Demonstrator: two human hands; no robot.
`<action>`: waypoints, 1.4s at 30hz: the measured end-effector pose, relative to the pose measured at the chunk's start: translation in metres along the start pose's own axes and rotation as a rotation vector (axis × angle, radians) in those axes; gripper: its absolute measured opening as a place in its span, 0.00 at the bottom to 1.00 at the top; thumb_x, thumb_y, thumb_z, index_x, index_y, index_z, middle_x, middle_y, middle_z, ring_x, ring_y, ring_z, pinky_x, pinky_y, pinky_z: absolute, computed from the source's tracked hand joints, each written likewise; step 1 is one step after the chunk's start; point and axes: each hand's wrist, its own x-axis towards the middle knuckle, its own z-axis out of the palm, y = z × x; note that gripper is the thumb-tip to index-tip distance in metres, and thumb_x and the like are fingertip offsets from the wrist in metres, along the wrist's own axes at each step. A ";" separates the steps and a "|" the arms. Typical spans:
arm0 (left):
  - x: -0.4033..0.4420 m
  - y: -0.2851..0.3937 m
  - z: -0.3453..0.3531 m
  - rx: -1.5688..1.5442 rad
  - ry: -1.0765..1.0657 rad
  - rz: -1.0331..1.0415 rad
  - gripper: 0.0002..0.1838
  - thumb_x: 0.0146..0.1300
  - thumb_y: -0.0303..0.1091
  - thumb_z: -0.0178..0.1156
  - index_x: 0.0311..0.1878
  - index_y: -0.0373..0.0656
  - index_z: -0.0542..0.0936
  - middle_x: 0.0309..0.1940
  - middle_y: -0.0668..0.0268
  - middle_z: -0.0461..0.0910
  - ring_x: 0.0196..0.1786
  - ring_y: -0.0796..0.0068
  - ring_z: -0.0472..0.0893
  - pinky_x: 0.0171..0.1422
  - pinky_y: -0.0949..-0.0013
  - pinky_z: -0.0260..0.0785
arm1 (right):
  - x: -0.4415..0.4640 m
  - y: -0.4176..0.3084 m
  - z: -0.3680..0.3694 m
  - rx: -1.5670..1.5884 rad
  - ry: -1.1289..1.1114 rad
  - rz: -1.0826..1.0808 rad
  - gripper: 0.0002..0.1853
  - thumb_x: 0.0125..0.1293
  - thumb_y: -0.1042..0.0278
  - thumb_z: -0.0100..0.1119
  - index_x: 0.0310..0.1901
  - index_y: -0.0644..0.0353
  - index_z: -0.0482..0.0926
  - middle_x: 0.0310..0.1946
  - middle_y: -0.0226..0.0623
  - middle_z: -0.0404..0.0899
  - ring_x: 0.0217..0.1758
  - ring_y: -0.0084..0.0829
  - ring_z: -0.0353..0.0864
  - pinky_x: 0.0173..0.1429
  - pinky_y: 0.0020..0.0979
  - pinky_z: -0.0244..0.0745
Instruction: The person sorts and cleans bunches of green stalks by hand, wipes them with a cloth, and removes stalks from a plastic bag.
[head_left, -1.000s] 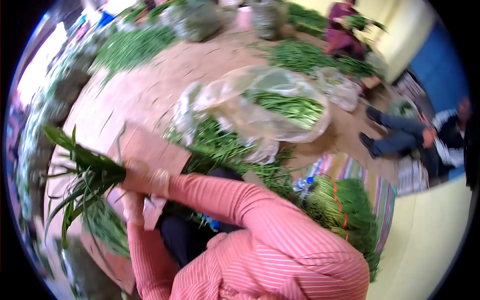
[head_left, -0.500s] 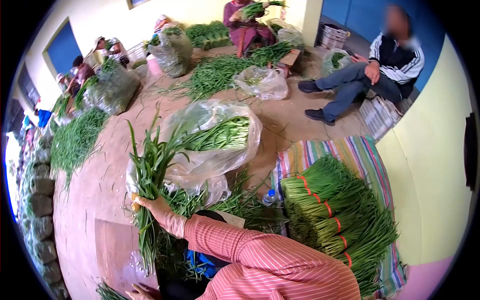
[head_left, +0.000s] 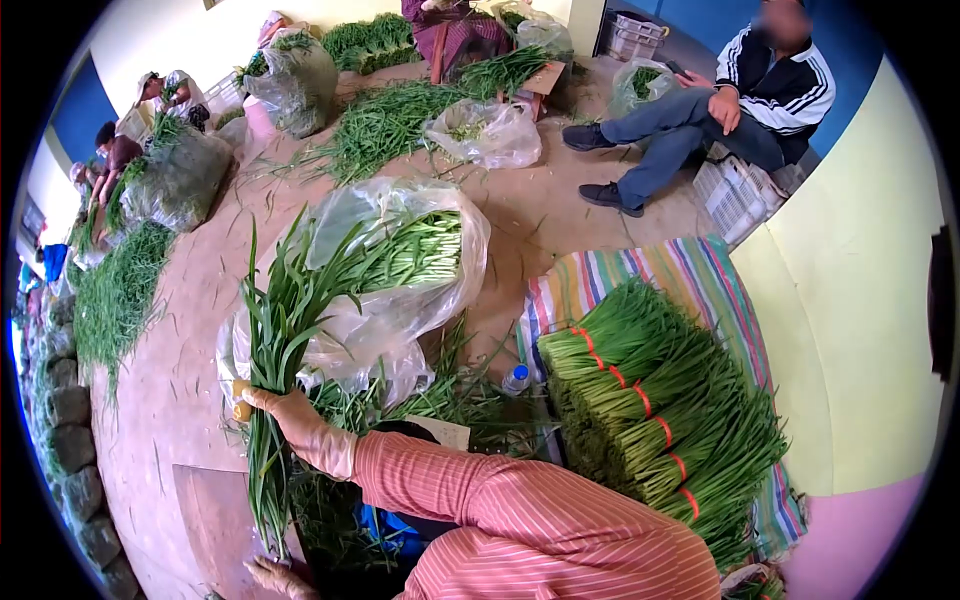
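My right hand (head_left: 295, 422), in a pale glove with a yellowish patch at the fingertips, is closed round the middle of a bunch of long green stalks (head_left: 272, 345). The leaves point up and the thin ends hang down. Below them my left hand (head_left: 280, 578) has its fingers apart near the lower ends, at the edge of a brown board (head_left: 215, 510). Behind the bunch lies an open clear plastic bag (head_left: 370, 325) holding cut stalks (head_left: 425, 252).
Bundles tied with orange bands (head_left: 650, 400) lie on a striped sheet (head_left: 585, 275) at right, beside a bottle (head_left: 516, 379). A seated person (head_left: 770, 100) is at upper right. Other people sit farther back. Filled bags (head_left: 175, 180) line the left.
The bunch, held sideways at far left a second ago, now stands upright over the board in my right hand. My left hand has come away from it to the bottom. The view has turned.
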 end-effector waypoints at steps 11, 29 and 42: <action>-0.069 0.088 0.024 -0.448 -0.105 0.899 0.24 0.69 0.38 0.46 0.62 0.31 0.65 0.59 0.50 0.69 0.61 0.58 0.70 0.68 0.62 0.58 | -0.003 -0.002 0.007 0.132 0.033 -0.017 0.13 0.62 0.62 0.61 0.44 0.60 0.77 0.28 0.33 0.79 0.23 0.26 0.77 0.25 0.28 0.75; -0.025 -0.016 -0.037 -0.834 -0.133 -0.417 0.27 0.68 0.44 0.50 0.65 0.37 0.64 0.59 0.53 0.69 0.60 0.60 0.70 0.64 0.59 0.61 | 0.003 0.006 -0.005 -0.072 0.029 0.027 0.19 0.61 0.61 0.63 0.51 0.61 0.76 0.42 0.30 0.79 0.43 0.22 0.76 0.47 0.26 0.72; -0.068 0.167 -0.136 -0.902 -0.300 0.543 0.34 0.64 0.41 0.57 0.69 0.39 0.58 0.64 0.52 0.65 0.67 0.67 0.63 0.68 0.63 0.54 | -0.014 0.032 0.014 -0.483 -0.327 0.108 0.14 0.59 0.62 0.64 0.43 0.61 0.79 0.28 0.31 0.80 0.32 0.24 0.78 0.41 0.26 0.73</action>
